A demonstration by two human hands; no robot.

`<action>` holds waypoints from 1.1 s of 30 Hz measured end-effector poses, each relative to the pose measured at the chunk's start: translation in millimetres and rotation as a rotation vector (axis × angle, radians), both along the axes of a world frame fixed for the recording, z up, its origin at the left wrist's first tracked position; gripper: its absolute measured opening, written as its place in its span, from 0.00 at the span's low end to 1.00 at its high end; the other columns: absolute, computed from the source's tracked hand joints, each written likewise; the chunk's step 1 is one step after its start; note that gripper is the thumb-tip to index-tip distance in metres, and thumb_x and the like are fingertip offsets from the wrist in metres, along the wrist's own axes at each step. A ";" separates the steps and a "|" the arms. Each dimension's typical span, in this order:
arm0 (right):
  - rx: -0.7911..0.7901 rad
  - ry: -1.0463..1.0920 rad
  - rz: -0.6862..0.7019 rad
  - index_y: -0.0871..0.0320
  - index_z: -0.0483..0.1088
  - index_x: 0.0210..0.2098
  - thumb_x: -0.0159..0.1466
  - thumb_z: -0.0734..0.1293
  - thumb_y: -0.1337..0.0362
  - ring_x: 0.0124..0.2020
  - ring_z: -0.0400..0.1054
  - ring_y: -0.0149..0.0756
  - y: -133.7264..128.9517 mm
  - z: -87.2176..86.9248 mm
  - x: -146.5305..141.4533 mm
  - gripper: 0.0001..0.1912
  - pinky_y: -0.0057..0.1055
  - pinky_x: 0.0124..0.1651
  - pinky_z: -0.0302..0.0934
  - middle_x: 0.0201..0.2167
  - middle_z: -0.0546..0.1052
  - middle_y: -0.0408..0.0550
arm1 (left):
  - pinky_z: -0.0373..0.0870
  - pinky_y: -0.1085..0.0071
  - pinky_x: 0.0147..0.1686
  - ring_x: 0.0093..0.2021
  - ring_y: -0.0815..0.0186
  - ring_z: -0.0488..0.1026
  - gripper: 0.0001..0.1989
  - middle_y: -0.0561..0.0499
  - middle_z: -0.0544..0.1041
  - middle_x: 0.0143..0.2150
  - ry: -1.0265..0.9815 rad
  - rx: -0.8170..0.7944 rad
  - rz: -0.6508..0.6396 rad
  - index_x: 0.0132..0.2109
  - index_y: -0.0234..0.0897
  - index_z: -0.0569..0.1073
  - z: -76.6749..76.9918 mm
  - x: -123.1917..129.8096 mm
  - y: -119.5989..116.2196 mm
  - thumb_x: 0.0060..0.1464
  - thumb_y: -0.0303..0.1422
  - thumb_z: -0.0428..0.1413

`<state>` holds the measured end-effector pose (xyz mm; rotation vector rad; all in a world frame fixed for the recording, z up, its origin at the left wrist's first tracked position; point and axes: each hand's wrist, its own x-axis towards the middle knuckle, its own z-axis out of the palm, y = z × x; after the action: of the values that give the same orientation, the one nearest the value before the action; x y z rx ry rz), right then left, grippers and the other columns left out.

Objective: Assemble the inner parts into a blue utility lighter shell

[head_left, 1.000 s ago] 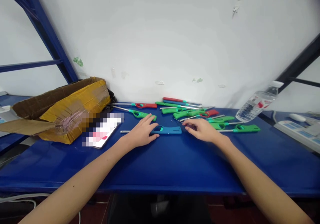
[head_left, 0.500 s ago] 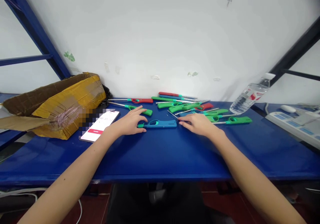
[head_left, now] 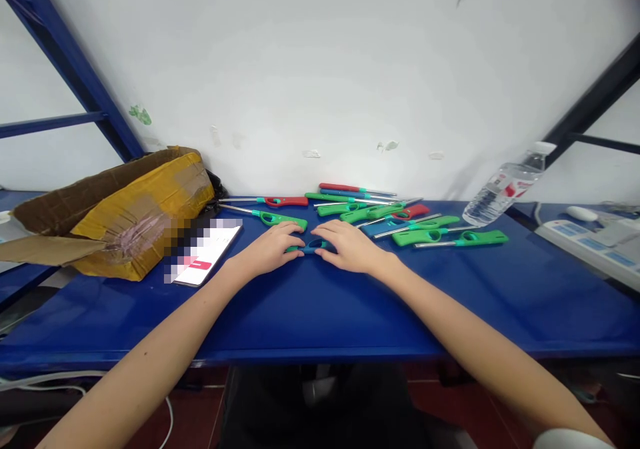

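Note:
A blue lighter (head_left: pixel 313 246) with a green collar lies on the blue table between my hands, partly covered by them. My left hand (head_left: pixel 273 249) has its fingers closed round the collar end. Over the handle end is my right hand (head_left: pixel 350 247), its thumb and fingers on the blue body. Just behind my left hand lies a green lighter (head_left: pixel 295 222), and a red lighter (head_left: pixel 290 201) is beyond it. Several green, blue and red lighters (head_left: pixel 370 210) are piled behind and right of my right hand.
An open taped cardboard box (head_left: pixel 145 209) stands at the left, with a phone (head_left: pixel 213 255) beside it. A tilted water bottle (head_left: pixel 505 185) and a white power strip (head_left: pixel 590 242) are at the right. The table's front edge (head_left: pixel 320 354) runs below my forearms.
My right hand has moved left from the lighter pile onto the blue lighter's handle. My left hand stays at the collar end. The view has shifted slightly.

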<state>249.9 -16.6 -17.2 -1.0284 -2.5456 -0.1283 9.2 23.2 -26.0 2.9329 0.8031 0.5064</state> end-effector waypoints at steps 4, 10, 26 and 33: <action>-0.087 -0.037 0.014 0.64 0.73 0.53 0.70 0.62 0.61 0.52 0.70 0.48 6.2 -8.8 -14.1 0.17 0.45 0.56 0.63 0.51 0.76 0.59 | 0.65 0.53 0.60 0.60 0.50 0.68 0.11 0.39 0.73 0.56 -0.027 -0.001 -0.007 0.47 0.35 0.79 0.0 -0.6 0.9 0.59 0.35 0.59; -0.094 -0.024 -0.005 0.60 0.71 0.56 0.72 0.59 0.60 0.48 0.70 0.43 1.0 -15.4 -7.2 0.18 0.40 0.53 0.64 0.48 0.77 0.56 | 0.64 0.54 0.61 0.61 0.51 0.67 0.10 0.40 0.73 0.58 0.019 -0.045 0.046 0.44 0.36 0.80 6.6 -4.7 1.9 0.58 0.35 0.60; -0.074 -0.291 -0.093 0.60 0.73 0.47 0.71 0.58 0.68 0.44 0.75 0.40 -12.4 3.4 -20.4 0.12 0.33 0.49 0.60 0.42 0.80 0.54 | 0.69 0.60 0.50 0.47 0.55 0.72 0.09 0.44 0.77 0.44 0.073 -0.053 0.090 0.43 0.36 0.80 7.2 0.6 -4.4 0.60 0.33 0.56; -0.032 -0.402 -0.147 0.64 0.72 0.46 0.69 0.59 0.70 0.47 0.75 0.43 -15.9 1.0 -29.1 0.11 0.32 0.45 0.64 0.46 0.79 0.58 | 0.71 0.62 0.43 0.44 0.55 0.73 0.11 0.43 0.76 0.41 0.129 -0.051 0.129 0.46 0.34 0.78 10.1 4.1 -12.4 0.61 0.33 0.54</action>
<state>220.7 -32.6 -16.2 -1.3155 -2.8275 -0.3699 13.3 10.8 -15.9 2.9043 1.0084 0.3012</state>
